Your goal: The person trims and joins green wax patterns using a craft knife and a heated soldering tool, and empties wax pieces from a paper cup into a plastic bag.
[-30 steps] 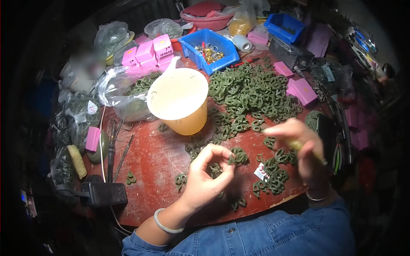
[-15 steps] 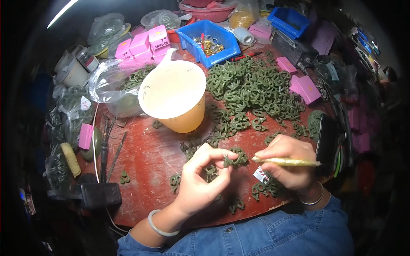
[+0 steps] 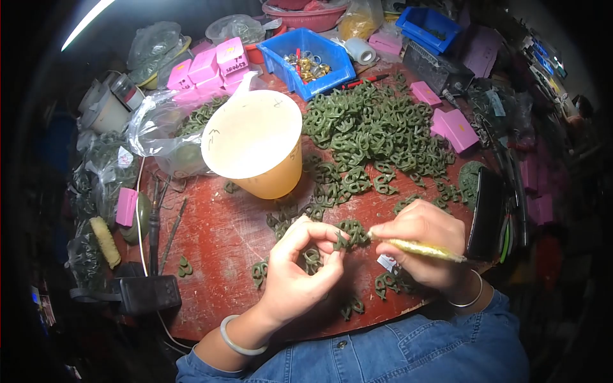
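Note:
Between thumb and forefinger, my left hand [image 3: 303, 265] pinches a small green piece [image 3: 340, 242], close to other green pieces [image 3: 352, 231] on the red table. My right hand [image 3: 424, 242] grips a yellowish pen-like tool [image 3: 424, 249], its tip pointing left beside those pieces, near my left fingertips. Whether the tip touches them I cannot tell. A small white label [image 3: 387, 262] shows partly below my right hand. Beyond my hands lies a large heap of green pieces [image 3: 377, 127].
A yellow cup [image 3: 278, 182] stands left of the heap. Behind are a blue bin [image 3: 274, 51] with metal rings and pink boxes [image 3: 205, 66]. A black adapter [image 3: 150, 293] lies at left, a dark phone-like object [image 3: 486, 210] at right.
My right hand has come in from the right and lower, bringing the tool's tip up to the green pieces. My left hand keeps its pinch. The whole view has shifted slightly.

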The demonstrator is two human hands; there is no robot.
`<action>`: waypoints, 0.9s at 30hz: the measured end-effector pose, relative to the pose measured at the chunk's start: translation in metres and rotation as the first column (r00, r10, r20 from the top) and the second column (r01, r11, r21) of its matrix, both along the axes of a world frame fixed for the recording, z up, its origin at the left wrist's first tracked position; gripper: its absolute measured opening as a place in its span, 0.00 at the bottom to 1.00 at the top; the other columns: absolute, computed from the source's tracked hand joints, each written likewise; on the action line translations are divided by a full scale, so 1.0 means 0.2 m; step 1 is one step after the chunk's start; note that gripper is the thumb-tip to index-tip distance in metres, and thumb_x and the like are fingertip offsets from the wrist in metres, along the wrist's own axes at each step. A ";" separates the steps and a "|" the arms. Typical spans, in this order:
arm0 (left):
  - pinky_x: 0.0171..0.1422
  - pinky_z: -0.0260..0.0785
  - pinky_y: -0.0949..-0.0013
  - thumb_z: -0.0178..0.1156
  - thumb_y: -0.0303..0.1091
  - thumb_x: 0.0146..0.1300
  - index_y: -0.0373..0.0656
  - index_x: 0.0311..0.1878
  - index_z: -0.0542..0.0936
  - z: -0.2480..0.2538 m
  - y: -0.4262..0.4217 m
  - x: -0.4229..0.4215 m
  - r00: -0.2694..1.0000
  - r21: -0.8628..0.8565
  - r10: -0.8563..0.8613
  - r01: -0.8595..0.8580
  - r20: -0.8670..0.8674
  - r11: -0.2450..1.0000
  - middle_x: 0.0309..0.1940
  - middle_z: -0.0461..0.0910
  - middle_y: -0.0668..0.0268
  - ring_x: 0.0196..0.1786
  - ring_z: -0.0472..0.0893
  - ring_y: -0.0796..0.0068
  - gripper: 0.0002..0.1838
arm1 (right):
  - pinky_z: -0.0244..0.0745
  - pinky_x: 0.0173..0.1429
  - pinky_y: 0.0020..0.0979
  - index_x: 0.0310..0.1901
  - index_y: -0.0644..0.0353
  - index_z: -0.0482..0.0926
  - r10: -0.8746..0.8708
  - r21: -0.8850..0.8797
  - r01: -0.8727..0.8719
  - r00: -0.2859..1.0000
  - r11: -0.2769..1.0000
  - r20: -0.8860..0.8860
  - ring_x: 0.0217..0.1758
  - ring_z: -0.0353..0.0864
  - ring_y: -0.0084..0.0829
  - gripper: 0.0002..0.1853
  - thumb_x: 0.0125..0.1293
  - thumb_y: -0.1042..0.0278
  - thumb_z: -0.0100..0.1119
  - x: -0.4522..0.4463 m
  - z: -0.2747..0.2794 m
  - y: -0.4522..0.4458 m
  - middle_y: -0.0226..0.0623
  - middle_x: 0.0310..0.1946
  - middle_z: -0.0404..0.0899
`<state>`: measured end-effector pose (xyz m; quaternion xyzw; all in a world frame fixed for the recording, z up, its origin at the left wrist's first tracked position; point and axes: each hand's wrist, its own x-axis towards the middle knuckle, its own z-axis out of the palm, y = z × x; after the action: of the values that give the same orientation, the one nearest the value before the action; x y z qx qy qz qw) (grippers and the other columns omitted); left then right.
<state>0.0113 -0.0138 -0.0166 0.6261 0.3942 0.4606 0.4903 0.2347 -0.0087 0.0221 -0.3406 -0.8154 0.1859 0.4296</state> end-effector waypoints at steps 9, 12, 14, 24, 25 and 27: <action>0.45 0.68 0.77 0.63 0.18 0.58 0.38 0.43 0.81 0.01 0.00 -0.01 0.999 -0.034 -0.042 0.043 0.023 0.999 0.34 0.75 0.70 0.35 0.74 0.84 0.10 | 0.76 0.34 0.32 0.44 0.62 0.85 0.020 -0.085 -0.026 0.997 0.996 -0.081 0.29 0.81 0.33 0.14 0.55 0.79 0.73 0.00 0.00 -0.02 0.37 0.31 0.83; 0.46 0.68 0.77 0.63 0.19 0.59 0.39 0.44 0.81 0.01 0.00 -0.01 0.998 -0.069 -0.058 0.061 0.039 0.996 0.35 0.76 0.71 0.36 0.74 0.85 0.10 | 0.77 0.35 0.31 0.42 0.61 0.86 -0.207 0.040 0.207 0.978 0.978 0.019 0.29 0.82 0.32 0.12 0.55 0.79 0.73 -0.01 0.01 -0.01 0.37 0.30 0.85; 0.47 0.68 0.77 0.64 0.19 0.60 0.39 0.44 0.81 0.03 0.00 -0.01 0.997 -0.082 -0.066 0.070 0.051 0.994 0.36 0.75 0.71 0.37 0.74 0.85 0.10 | 0.76 0.34 0.31 0.42 0.62 0.85 -0.081 -0.073 0.077 0.995 0.994 -0.055 0.29 0.82 0.31 0.12 0.55 0.80 0.72 0.02 0.01 -0.01 0.37 0.31 0.85; 0.49 0.67 0.77 0.64 0.20 0.61 0.40 0.45 0.81 0.03 0.00 -0.01 0.981 -0.194 -0.085 0.118 0.172 0.974 0.37 0.75 0.72 0.39 0.73 0.85 0.10 | 0.77 0.36 0.31 0.50 0.64 0.84 0.083 -0.024 -0.086 0.990 0.996 -0.114 0.32 0.82 0.33 0.17 0.56 0.81 0.70 0.01 0.01 -0.02 0.37 0.34 0.84; 0.49 0.67 0.77 0.64 0.20 0.61 0.40 0.45 0.81 0.03 0.00 -0.01 0.982 -0.194 -0.083 0.116 0.172 0.974 0.37 0.75 0.72 0.39 0.73 0.85 0.10 | 0.77 0.36 0.31 0.50 0.64 0.84 0.084 -0.024 -0.088 0.990 0.996 -0.114 0.32 0.82 0.33 0.17 0.56 0.81 0.70 0.00 0.00 -0.02 0.37 0.34 0.84; 0.49 0.67 0.77 0.64 0.20 0.61 0.40 0.45 0.81 0.03 0.00 -0.01 0.978 -0.208 -0.080 0.120 0.191 0.971 0.37 0.75 0.72 0.39 0.73 0.84 0.10 | 0.78 0.38 0.32 0.47 0.64 0.83 0.139 -0.004 -0.140 0.986 0.990 -0.090 0.33 0.84 0.33 0.15 0.57 0.78 0.70 -0.01 -0.01 -0.02 0.39 0.35 0.86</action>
<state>0.0087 -0.0134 -0.0098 0.5431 0.3640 0.4439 0.6128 0.2320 -0.0125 0.0210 -0.2761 -0.8162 0.2349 0.4499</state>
